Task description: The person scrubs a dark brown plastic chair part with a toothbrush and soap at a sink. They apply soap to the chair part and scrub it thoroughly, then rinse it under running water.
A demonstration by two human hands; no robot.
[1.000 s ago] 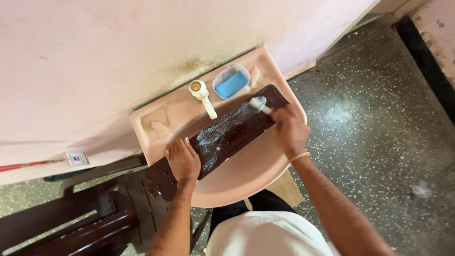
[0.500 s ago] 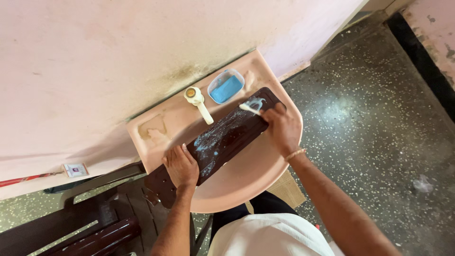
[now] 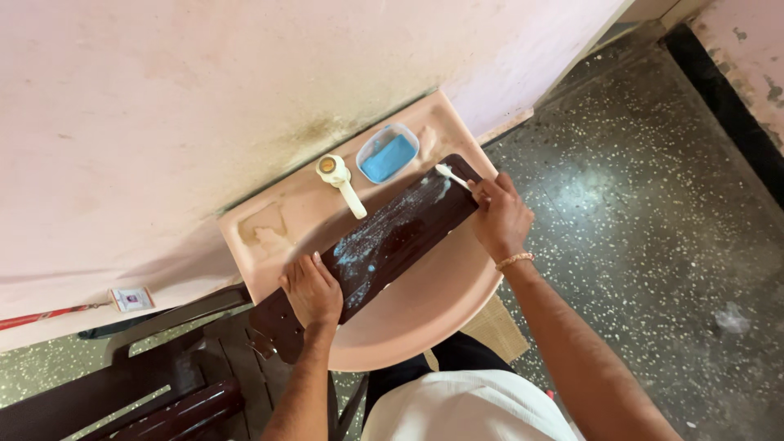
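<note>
A long dark brown wooden board (image 3: 400, 237) lies slantwise across a pink wash basin (image 3: 425, 314), smeared with pale blue soapy foam. My left hand (image 3: 313, 290) presses down on the board's lower left part. My right hand (image 3: 501, 216) grips a small white brush (image 3: 451, 175) whose head touches the board's upper right end. A blue soap bar in a clear dish (image 3: 388, 154) sits on the basin's rim just beyond the brush.
A white tap (image 3: 341, 181) stands on the basin's back ledge against the pink wall. Dark wooden furniture (image 3: 163, 392) stands at the lower left. Speckled stone floor (image 3: 653, 229) stretches to the right.
The view has shifted slightly. My right hand with the brush has moved a little along the board's upper end; the left hand still holds the board down.
</note>
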